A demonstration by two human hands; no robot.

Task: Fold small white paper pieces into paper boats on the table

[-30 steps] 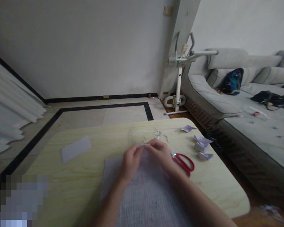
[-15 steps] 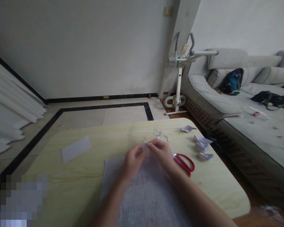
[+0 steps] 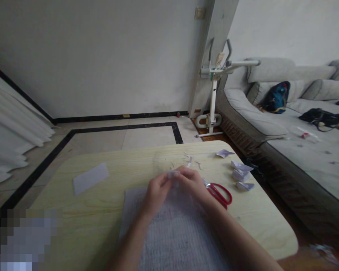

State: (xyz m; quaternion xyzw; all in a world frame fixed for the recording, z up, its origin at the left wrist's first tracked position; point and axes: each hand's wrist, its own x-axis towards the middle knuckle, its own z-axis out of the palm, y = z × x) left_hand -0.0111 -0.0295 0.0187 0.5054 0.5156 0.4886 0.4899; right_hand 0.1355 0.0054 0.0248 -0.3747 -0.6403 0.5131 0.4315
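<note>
Between the fingertips of both hands is a small piece of white paper [image 3: 173, 174], partly covered by the fingers. My left hand [image 3: 157, 190] pinches its left side, and my right hand [image 3: 192, 183] grips it from the right. Both hands are above the far end of a written sheet [image 3: 180, 237] lying on the table. Red-handled scissors [image 3: 220, 195] lie just right of my right hand, their blades partly hidden. Thin paper scraps [image 3: 190, 162] are scattered beyond my fingers.
Several folded paper pieces [image 3: 241, 174] sit near the right edge of the wooden table [image 3: 96, 214]. A blank paper rectangle [image 3: 90, 178] lies at the left. Right of the table stands a grey sofa [image 3: 271, 120]; white exercise equipment [image 3: 213, 98] is behind it.
The small paper between my fingers has turned from an upright point to a flatter, wider shape. My hands have shifted only slightly.
</note>
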